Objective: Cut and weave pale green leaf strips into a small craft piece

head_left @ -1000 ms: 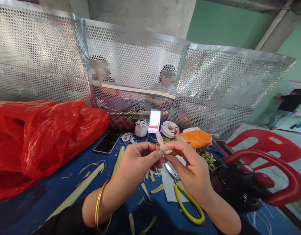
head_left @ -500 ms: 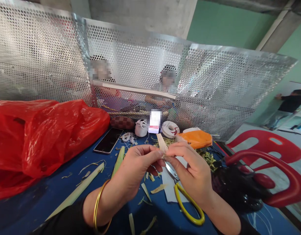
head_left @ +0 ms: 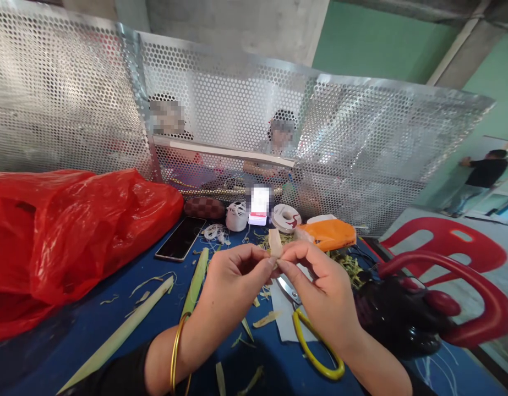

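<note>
A pale, flat strip of dried husk or leaf (head_left: 275,242) rises between my fingertips. My left hand (head_left: 237,280), with gold bangles at the wrist, pinches its lower end between thumb and fingers. Close against it, my right hand (head_left: 323,286) pinches the same end. Under the right hand lie yellow-handled scissors (head_left: 320,355), their blades partly covered, on a white sheet (head_left: 283,319). Long green-white leaf pieces (head_left: 125,330) and small scraps (head_left: 267,319) lie around on the blue table (head_left: 187,352).
A red plastic bag (head_left: 80,236) covers the left side, near a dark phone (head_left: 181,238). Behind are white string (head_left: 236,217), a lit screen (head_left: 260,203), a ribbon spool (head_left: 285,218) and an orange packet (head_left: 330,235). A black kettle-like pot (head_left: 398,313) stands right, before a perforated metal screen (head_left: 233,104).
The strip's visible part looks shorter and more upright. My left wrist has shifted slightly right, and both thumbs now meet at the strip's lower end. The scissors stay put.
</note>
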Motion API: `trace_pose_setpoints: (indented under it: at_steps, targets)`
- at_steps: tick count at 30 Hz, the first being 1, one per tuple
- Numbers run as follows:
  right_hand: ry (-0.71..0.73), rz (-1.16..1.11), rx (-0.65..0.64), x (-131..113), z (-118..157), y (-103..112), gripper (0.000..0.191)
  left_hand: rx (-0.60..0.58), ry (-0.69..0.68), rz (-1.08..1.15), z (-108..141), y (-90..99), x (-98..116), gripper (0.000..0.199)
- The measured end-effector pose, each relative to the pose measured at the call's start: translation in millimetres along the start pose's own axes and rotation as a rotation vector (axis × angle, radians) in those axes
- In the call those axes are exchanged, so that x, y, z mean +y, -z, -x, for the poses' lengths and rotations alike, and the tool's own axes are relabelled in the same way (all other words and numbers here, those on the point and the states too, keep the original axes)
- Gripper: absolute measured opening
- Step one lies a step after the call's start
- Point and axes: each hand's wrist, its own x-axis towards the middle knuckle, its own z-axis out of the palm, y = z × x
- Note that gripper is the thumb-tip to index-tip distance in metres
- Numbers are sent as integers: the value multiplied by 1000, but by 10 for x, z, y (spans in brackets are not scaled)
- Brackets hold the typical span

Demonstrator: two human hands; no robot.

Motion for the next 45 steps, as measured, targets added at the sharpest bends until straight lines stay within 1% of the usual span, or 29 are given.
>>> trace_pose_setpoints:
  at_steps: [5,12,16,20,23,25,27,29,32,35,37,39,45]
  targets:
    - [-74,-38,48,-4,-2,-20,10,-4,-137,-111,12,9,-26,17]
    - [-101,-28,69,18,-2,-28,9,-11,-163,-223,34,16,0,10]
    - [-149,-40,76,6,-13,-21,7,-23,-93,-145,16,10,-40,11]
    - [-234,-152,76,25,-38,-15,5,-55,-4,-11,-29,9,-40,10]
    - [-286,-234,70,70,-40,-27,5,-81,26,45,-55,15,-20,10]
    - [-284,-250,74,98,-31,-42,4,-74,37,48,-64,17,-11,11]
    - [-254,-231,84,114,-17,-55,4,-52,68,47,-66,18,-7,10]
    - [-192,-178,93,122,-4,-60,8,-35,118,68,-65,20,-8,9]
    - [-1,-49,105,135,8,-47,14,-53,192,155,-59,32,-10,14]
    - [227,53,66,155,5,-16,21,-90,236,255,-51,51,-8,20]
    - [305,94,31,168,-1,0,23,-100,249,288,-44,60,0,21]
    - [319,117,18,177,-5,7,22,-100,252,297,-38,63,10,21]
    - [279,96,7,166,-5,2,16,-107,257,309,-40,65,24,19]
